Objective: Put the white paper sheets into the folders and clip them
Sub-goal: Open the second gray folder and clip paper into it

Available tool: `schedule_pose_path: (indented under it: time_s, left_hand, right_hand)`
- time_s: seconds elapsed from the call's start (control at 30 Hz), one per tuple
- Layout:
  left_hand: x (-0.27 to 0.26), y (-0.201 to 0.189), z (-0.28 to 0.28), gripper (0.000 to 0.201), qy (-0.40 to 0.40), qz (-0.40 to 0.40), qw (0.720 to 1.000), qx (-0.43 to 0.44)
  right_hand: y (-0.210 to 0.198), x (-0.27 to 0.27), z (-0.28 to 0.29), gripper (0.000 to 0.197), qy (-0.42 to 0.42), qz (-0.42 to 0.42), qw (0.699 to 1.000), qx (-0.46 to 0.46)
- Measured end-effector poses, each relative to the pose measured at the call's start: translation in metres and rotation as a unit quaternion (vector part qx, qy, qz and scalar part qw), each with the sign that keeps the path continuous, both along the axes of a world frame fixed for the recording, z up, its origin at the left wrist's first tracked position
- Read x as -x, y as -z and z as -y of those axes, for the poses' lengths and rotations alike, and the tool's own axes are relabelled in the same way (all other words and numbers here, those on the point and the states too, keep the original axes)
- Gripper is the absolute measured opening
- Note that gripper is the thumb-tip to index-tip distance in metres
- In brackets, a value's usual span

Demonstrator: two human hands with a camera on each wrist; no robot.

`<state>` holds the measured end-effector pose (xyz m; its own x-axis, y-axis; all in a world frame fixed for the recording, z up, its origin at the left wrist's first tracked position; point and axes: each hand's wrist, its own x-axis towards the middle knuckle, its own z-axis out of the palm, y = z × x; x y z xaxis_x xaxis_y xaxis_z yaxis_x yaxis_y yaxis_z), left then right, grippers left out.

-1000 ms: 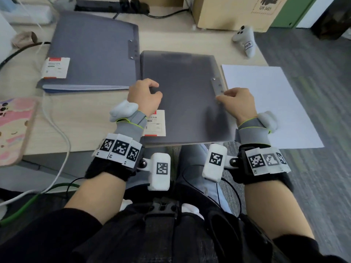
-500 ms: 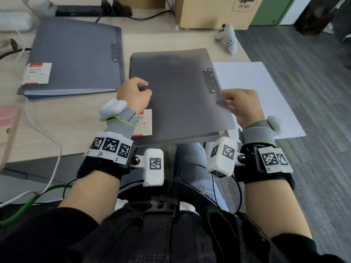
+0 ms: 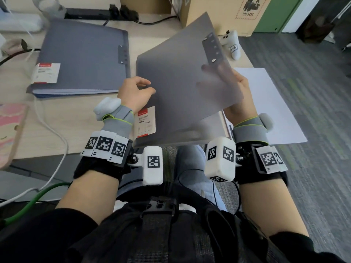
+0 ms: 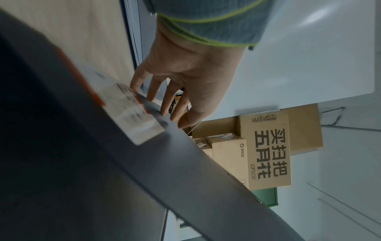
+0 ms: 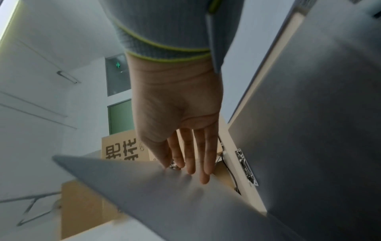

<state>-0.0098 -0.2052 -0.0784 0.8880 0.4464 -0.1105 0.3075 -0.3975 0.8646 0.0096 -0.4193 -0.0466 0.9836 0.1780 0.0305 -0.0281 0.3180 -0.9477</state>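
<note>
Left hand [image 3: 135, 94] pinching folder [image 3: 180, 82], right hand [image 3: 239, 100] beneath, flat

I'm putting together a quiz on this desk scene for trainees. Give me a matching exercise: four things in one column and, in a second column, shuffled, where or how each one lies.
Things
1. near folder's cover
2. far folder
3. white paper sheet
4. white controller

States
a. flat on the desk, to the right of the right hand
b. closed, on the desk's left part
c. beside the cardboard box
d. raised and tilted, with the right hand's fingers under it

Pairs: 1-d, 2-b, 3-a, 4-c
</note>
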Motion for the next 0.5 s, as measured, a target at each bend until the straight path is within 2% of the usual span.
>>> schedule_pose_path:
  time_s: [0.07, 0.1, 0.23, 0.33, 0.43, 0.5]
  left_hand:
    - [0.002, -0.003, -0.001, 0.025, 0.002, 0.001, 1.000, 0.030]
    - [0.003, -0.004, -0.001, 0.025, 0.005, 0.002, 0.999, 0.045]
    - [0.008, -0.010, -0.007, 0.033, 0.025, 0.017, 0.994, 0.101]
    - [0.014, -0.013, -0.018, 0.020, 0.034, 0.017, 0.991, 0.129]
    - [0.023, -0.021, -0.022, 0.010, 0.080, 0.003, 0.985, 0.155]
    - [0.031, -0.028, -0.031, 0.011, 0.110, 0.005, 0.980, 0.169]
  right_hand:
    - [-0.006, -0.001, -0.011, 0.057, -0.020, 0.013, 1.000, -0.011]
    - [-0.011, 0.000, -0.017, 0.059, -0.032, 0.018, 0.999, -0.017]
    - [-0.030, 0.003, -0.038, 0.043, -0.069, 0.072, 0.995, 0.013]
    - [-0.038, 0.005, -0.059, 0.037, -0.099, 0.100, 0.989, 0.052]
    - [-0.046, 0.003, -0.076, 0.033, -0.117, 0.105, 0.984, 0.081]
    - [-0.049, 0.003, -0.095, 0.039, -0.131, 0.114, 0.979, 0.103]
